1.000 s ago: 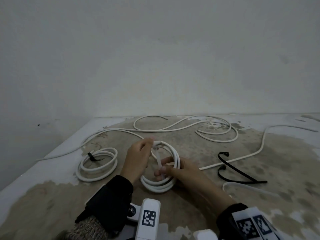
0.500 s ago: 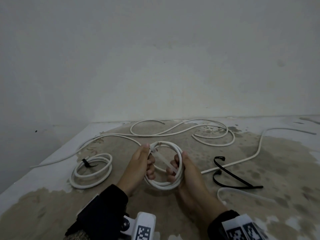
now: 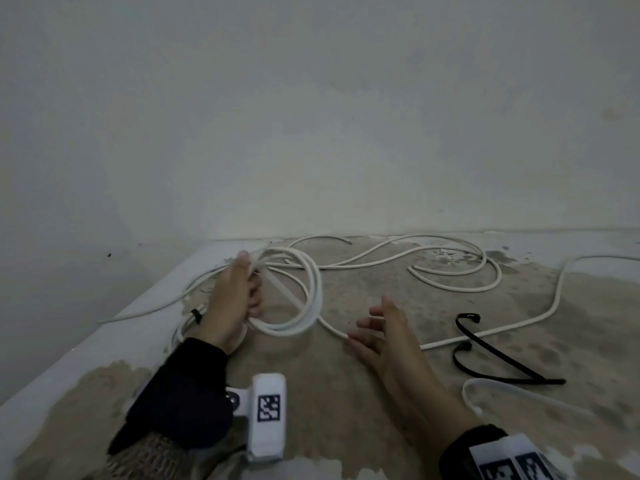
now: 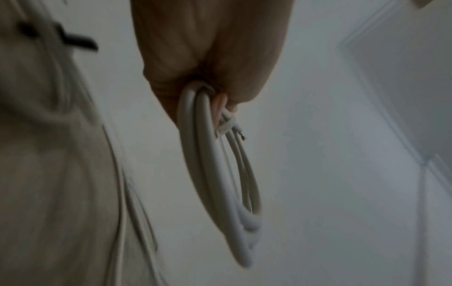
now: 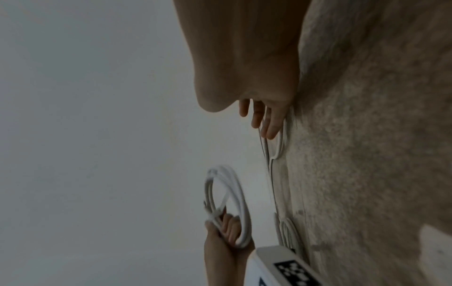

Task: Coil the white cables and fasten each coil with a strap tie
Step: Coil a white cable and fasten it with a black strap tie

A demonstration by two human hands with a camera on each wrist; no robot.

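Note:
My left hand grips a white cable coil by its left side and holds it lifted off the floor. A white strap tie crosses the coil. The left wrist view shows the coil hanging from my curled fingers. My right hand hovers to the coil's right, fingers spread and holding nothing, just by a loose white cable. Partly hidden under my left wrist lies a second coil bound with a black strap tie.
Long loose white cables loop across the stained floor toward the back wall. Two black strap ties and a white strap tie lie at the right. A wall corner stands at the far left.
My right hand has let go of the coil and drawn back to the right, fingers spread. My left hand has carried the coil up and leftward, over the tied coil.

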